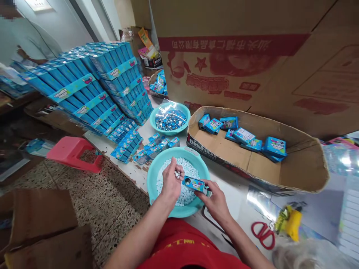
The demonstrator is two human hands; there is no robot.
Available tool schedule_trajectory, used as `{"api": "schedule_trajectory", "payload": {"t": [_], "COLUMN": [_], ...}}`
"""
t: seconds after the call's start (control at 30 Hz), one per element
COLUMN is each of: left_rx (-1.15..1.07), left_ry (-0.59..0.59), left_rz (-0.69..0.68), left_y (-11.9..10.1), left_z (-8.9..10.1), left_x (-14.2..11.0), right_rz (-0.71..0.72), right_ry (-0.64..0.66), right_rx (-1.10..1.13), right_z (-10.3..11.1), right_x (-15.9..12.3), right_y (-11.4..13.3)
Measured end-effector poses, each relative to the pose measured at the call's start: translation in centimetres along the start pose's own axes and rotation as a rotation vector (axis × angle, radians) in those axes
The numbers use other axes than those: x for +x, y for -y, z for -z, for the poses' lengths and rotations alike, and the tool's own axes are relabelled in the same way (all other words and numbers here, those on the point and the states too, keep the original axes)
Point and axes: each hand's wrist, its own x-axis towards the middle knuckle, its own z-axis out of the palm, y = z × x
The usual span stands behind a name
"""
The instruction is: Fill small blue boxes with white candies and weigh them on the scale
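Fingers of the left hand [171, 182] cup white candies [177, 174] (loosely curled), right hand [214, 200] pinches a blue box [193, 184]

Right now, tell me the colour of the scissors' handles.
Red, on the scissors at lower right of the head view.

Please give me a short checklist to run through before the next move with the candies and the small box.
1. Left hand holds white candies: ok.
2. Right hand has a grip on the small box: ok.
3. Box open toward the left hand: cannot tell.
4. Hands over the teal bowl, so drops land in it: ok.
5. Carton has room for more boxes: ok.
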Motion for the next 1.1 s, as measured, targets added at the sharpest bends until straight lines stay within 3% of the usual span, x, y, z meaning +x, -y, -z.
{"api": "schedule_trajectory", "payload": {"t": [0.1, 0.3, 0.47, 0.53, 0.63, 0.7, 0.77, 0.97, 1.1], "left_rx": [0.069, 0.055, 0.120, 0.362, 1.044, 1.410, 1.632, 1.909, 1.947], "left_ry": [-0.003, -0.019, 0.057, 0.079, 0.206, 0.218, 0.159, 0.181, 0.171], "left_rz": [-0.149, -0.164, -0.157, -0.171, -0.236, -0.372, -0.510, -0.921, -0.996], "left_y": [0.9, 0.6, -0.5, 0.0, 1.8, 3.2, 4.2, 5.1, 5.5], "left_z": [0.0, -0.1, 0.6, 2.6, 7.0, 9.9, 12.0, 14.2, 14.6], "left_x": [-0.1, -0.1, 0.2, 0.8, 1.6, 1.7, 1.3, 0.1, 0.4], "right_rz": [0.027, 0.021, -0.058, -0.120, -0.243, -0.300, -0.331, -0.371, -0.378], "right_ry": [0.028, 0.029, 0.021, 0.004, -0.107, -0.171, -0.182, -0.178, -0.240], "right_rx": [-0.020, -0.025, 0.099, 0.160, 0.159, 0.106, 0.065, 0.116, 0.102], "right_z": [-0.8, -1.3, 1.2, 3.6, 7.6, 9.5, 10.3, 8.5, 8.3], "right_x": [-0.1, 0.1, -0.4, -1.3, -2.9, -4.0, -4.8, -5.1, -5.7], "right_y": [0.3, 0.8, 0.7, 0.2, -1.6, -3.4, -5.5, -10.3, -10.2]}}
